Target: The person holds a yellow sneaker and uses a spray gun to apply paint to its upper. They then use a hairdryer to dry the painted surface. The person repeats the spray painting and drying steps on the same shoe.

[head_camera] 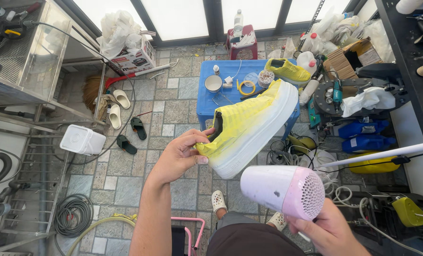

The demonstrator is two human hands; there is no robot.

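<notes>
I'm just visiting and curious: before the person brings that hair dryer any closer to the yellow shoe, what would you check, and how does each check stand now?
1. Left hand grips the yellow shoe at its heel: ok.
2. Right hand holds the pink hair dryer: ok.
3. Dryer clear of the shoe, not touching: ok.
4. Nozzle aimed at the shoe: cannot tell.
5. Dryer switched on: cannot tell.
6. Shoe held clear above the blue table: ok.

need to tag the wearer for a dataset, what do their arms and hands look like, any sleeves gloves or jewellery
Both arms are bare to the edge of the picture: no sleeves show. The left hand and right hand wear no gloves, and no rings, watch or bracelet show on the fingers or wrists.
</notes>
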